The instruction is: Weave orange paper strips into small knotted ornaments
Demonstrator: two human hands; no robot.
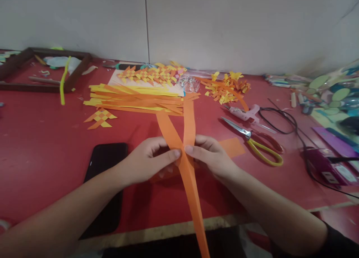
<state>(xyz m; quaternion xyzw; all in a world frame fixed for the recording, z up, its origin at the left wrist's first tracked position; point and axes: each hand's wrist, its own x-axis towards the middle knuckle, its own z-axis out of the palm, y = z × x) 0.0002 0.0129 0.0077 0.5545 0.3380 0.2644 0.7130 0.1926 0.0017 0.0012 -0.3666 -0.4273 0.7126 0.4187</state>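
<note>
Orange paper strips (191, 190) cross between my two hands, with two ends pointing away in a V and a long part hanging past the table edge. My left hand (157, 157) pinches them from the left, thumb on top. From the right, my right hand (209, 153) pinches them close to the crossing, thumb tip near the other thumb. Fingers under the paper are partly hidden. Beyond lies a pile of yellow and orange strips (134, 99). A woven paper fish (101, 118) rests left of it. Under my right hand an orange paper piece (233, 147) shows.
Scissors (249, 136) and a pink glue gun (245, 113) with a looping cord lie at right. A black phone (108, 183) is beside my left forearm. Paper scraps (227, 88), woven fish in a row (153, 74) and a brown frame (36, 88) stand farther back.
</note>
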